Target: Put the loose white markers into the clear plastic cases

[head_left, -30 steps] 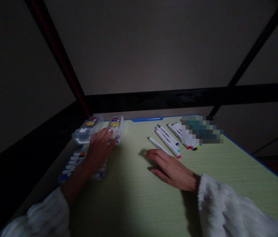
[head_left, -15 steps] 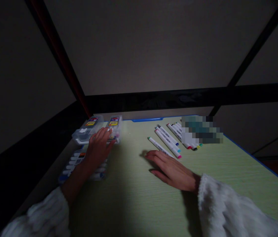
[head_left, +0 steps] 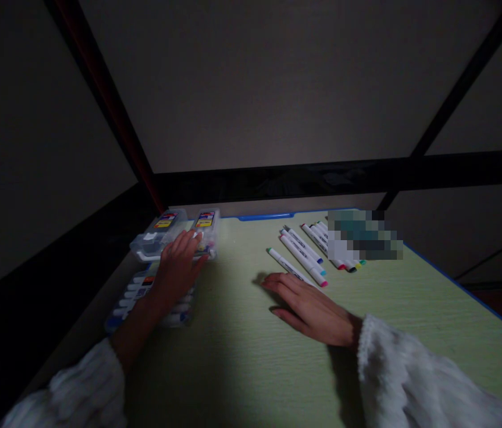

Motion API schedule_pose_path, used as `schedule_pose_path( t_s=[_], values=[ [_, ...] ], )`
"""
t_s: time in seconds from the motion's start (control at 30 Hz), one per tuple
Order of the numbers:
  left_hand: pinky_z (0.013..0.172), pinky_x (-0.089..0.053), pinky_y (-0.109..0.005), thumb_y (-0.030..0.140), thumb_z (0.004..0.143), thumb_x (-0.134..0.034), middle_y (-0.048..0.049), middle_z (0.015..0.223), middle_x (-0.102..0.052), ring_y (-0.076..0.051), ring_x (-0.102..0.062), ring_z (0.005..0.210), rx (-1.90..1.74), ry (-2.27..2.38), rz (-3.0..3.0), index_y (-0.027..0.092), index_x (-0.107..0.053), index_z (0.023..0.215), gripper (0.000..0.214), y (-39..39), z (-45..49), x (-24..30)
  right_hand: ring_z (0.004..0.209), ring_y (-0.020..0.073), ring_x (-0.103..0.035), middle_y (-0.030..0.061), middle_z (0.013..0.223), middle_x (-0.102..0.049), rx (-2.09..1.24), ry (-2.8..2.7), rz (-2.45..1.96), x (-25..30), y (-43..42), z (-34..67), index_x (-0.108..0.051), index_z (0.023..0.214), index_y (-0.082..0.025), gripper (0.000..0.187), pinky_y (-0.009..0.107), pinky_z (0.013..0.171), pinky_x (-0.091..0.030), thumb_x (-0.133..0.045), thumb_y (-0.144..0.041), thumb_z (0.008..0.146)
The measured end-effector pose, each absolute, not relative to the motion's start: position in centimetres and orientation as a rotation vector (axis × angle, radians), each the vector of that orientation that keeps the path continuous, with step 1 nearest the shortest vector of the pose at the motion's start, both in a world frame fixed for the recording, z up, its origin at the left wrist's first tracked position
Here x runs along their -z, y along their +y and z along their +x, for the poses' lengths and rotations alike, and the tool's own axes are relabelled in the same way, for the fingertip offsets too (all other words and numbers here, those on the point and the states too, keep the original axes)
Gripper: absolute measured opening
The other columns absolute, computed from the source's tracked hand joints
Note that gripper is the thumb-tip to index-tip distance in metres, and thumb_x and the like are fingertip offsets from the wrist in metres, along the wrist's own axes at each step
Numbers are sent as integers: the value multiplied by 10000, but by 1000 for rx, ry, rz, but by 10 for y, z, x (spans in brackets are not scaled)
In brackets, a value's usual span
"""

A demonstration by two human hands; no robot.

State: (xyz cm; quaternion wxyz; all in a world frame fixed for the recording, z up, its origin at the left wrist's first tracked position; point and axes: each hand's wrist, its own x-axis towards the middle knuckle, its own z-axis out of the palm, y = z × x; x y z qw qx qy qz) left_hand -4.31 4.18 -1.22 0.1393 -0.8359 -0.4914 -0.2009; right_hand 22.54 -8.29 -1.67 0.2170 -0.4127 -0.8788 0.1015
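Note:
My left hand [head_left: 178,266] lies with outstretched fingers over the near edge of a clear plastic case [head_left: 208,229] with yellow labels; whether it presses on the case I cannot tell. Below that wrist is a clear box of white markers [head_left: 137,291], partly hidden by my forearm. My right hand [head_left: 306,306] rests low over the table, fingers extended, holding nothing. Just beyond its fingers lies a white marker with a green end [head_left: 286,263], its near end hidden by the hand. Past it are more white markers [head_left: 302,251] with blue and pink ends.
Another group of markers [head_left: 328,246] lies to the right, beside a pixelated patch that hides something teal. The pale green table [head_left: 242,356] has a blue edge and a blue strip [head_left: 266,217] at the back. A wall with dark beams [head_left: 277,184] stands behind.

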Motion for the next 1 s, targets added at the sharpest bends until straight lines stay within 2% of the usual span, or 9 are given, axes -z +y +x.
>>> schedule_pose_path(
  t_s=[0.3, 0.57, 1.0],
  values=[
    [991, -334, -471, 361, 882, -406, -148, 1351, -425, -290, -353, 1272, 580, -1363, -2413, 138, -390, 1268, 446, 42, -44, 13, 1137, 237, -450, 139, 1219, -490, -292, -2464, -1171, 15, -83, 224, -410, 1238, -107, 393, 420, 969, -414, -473, -197, 860],
    [996, -327, -461, 374, 876, -395, -176, 1331, -421, -294, -372, 1252, 623, -1433, -2423, 107, -386, 1248, 458, 43, -44, 12, 1110, 230, -469, 126, 1186, -512, -279, -2464, -1167, 16, -83, 224, -424, 1228, -125, 380, 417, 946, -423, -478, -219, 864],
    [950, -391, -448, 349, 899, -361, -178, 1271, -478, -298, -437, 1197, 618, -1555, -2267, 110, -411, 1206, 392, 43, -45, 11, 1060, 228, -487, 123, 1143, -528, -297, -2486, -1173, 14, -84, 224, -422, 1222, -144, 351, 433, 903, -437, -440, -243, 886]
  ],
)
